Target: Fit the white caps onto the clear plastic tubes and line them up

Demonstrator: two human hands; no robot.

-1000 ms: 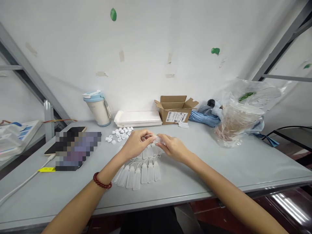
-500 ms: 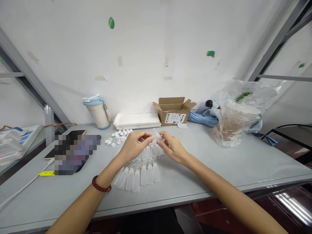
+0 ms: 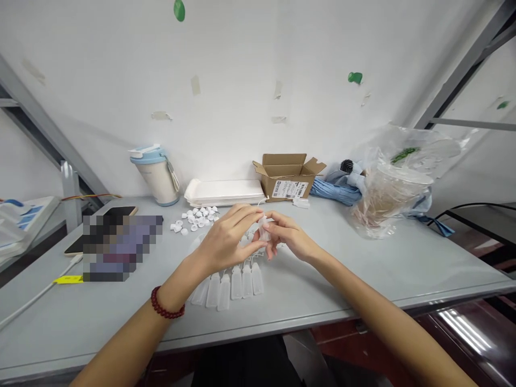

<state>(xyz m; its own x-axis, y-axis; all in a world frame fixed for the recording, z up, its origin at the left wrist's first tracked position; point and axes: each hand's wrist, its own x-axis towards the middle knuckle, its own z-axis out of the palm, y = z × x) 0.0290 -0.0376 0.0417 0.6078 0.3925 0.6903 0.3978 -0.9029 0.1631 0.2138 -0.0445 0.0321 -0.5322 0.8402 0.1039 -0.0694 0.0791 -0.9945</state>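
A small translucent squeeze bottle (image 3: 264, 230) with a thin spout stands roughly upright between my hands. My right hand (image 3: 291, 235) grips it from the right, fingers curled round its body. On the other side, my left hand (image 3: 230, 236) has its fingertips at the bottle's neck and its thumb lower down by the body; part of this contact is hidden. Beneath my hands, several like bottles (image 3: 236, 284) lie in rows on the table, their thin spouts pointing away from me and partly covered by my left hand. Several small white caps (image 3: 197, 217) lie loosely piled beyond my left hand.
On the grey table (image 3: 322, 279) a stack of white trays (image 3: 226, 192) and an open cardboard box (image 3: 288, 177) stand by the wall. A tumbler (image 3: 157, 177) and phones (image 3: 124, 242) are at left. Plastic-wrapped goods (image 3: 397, 193) and blue cloth (image 3: 336, 192) sit at right.
My left hand has shifted from a pinch beside the spout to fingers round the bottle's neck, with the thumb lower. The bottle stays in my right hand. The view has tilted down slightly.
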